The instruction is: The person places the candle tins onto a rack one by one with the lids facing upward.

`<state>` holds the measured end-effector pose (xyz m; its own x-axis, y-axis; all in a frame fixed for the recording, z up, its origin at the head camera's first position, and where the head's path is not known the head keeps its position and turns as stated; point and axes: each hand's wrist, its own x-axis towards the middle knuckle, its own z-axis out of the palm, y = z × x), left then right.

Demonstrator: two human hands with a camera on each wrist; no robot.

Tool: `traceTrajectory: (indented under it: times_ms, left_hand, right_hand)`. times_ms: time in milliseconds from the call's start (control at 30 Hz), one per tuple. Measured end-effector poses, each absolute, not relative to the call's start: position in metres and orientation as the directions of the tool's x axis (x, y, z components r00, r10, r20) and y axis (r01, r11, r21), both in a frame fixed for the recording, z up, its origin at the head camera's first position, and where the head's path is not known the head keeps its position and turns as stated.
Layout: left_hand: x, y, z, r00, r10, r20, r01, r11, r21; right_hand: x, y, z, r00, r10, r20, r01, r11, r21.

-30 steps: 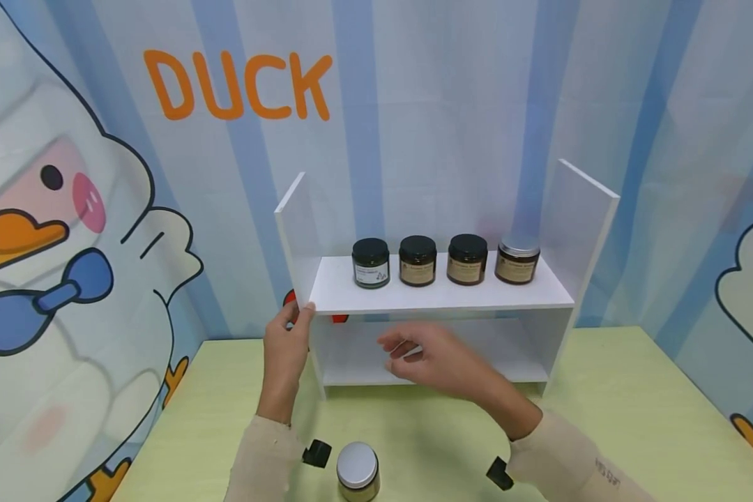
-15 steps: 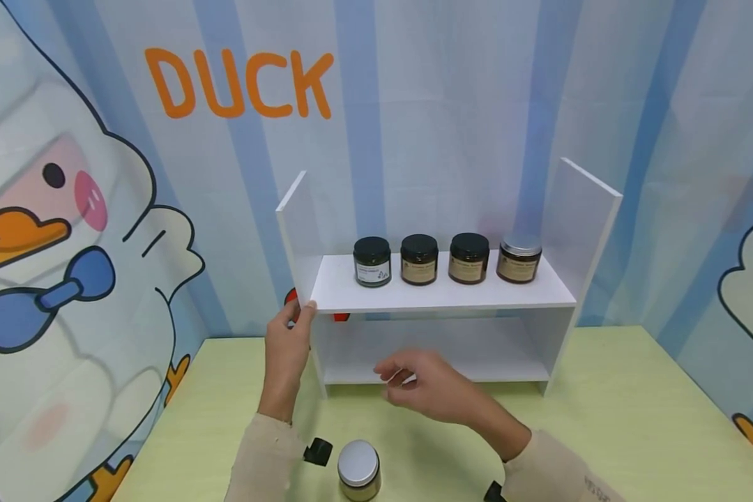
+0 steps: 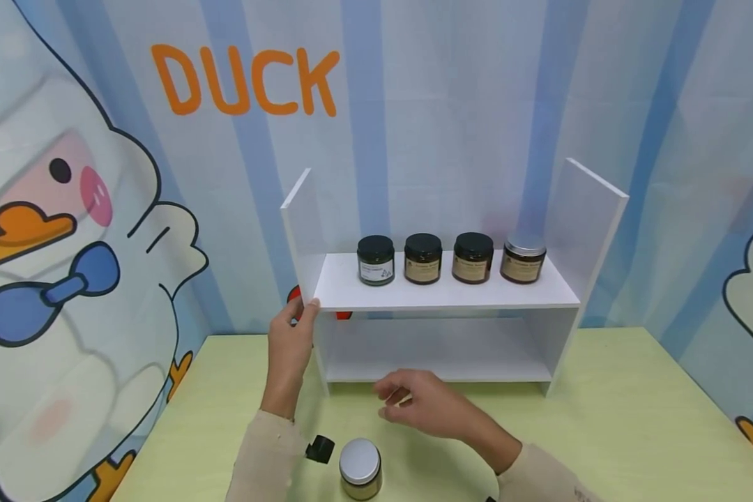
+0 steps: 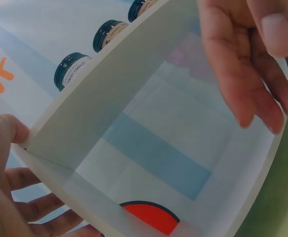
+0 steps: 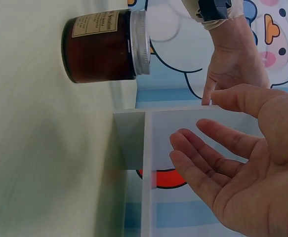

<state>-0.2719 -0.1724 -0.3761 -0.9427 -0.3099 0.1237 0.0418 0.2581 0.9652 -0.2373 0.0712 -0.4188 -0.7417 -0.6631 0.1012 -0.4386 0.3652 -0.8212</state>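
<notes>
My left hand (image 3: pixel 291 348) grips the left side panel of a white two-tier shelf (image 3: pixel 445 298), thumb at its front edge and fingers along the outer face. My right hand (image 3: pixel 422 403) holds nothing; its fingers are loosely bent over the table in front of the shelf. Near it on the table stands an amber candle jar (image 3: pixel 360 470) with a silver lid, its tan label showing in the right wrist view. On the upper board a black-lidded jar with a white label (image 3: pixel 376 261), two black-lidded jars with tan labels (image 3: pixel 423 259) and a silver-lidded jar (image 3: pixel 523 261) form a row.
The shelf's lower board (image 3: pixel 439 355) lies just above the pale green table (image 3: pixel 627 404). Tall side panels rise at both ends, the right panel (image 3: pixel 586 223) included. Behind hangs a blue striped curtain (image 3: pixel 464 125) with a duck print.
My right hand has drawn back from the shelf, down toward the jar on the table. My left hand keeps its hold on the side panel. The head view has shifted slightly.
</notes>
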Motion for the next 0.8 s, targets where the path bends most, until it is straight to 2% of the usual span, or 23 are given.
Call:
traceTrajectory:
  times_ms: [300, 567, 800]
  left_hand:
    - [-0.271, -0.171, -0.375, -0.944, -0.304, 0.127, 0.048, 0.254, 0.966]
    - [-0.271, -0.17, -0.375, -0.943, -0.309, 0.123, 0.041, 0.26, 0.965]
    - [-0.271, -0.17, -0.375, -0.94, -0.319, 0.12, 0.033, 0.267, 0.963]
  right_hand:
    - [-0.235, 0.07, -0.434, -0.745, -0.664, 0.065, -0.423, 0.394, -0.816]
    - [-0.229, 0.064, -0.448, -0.733, -0.677, 0.06, -0.399, 0.357, -0.845]
    - [-0.225, 0.057, -0.452, -0.718, -0.696, 0.005, -0.332, 0.336, -0.882]
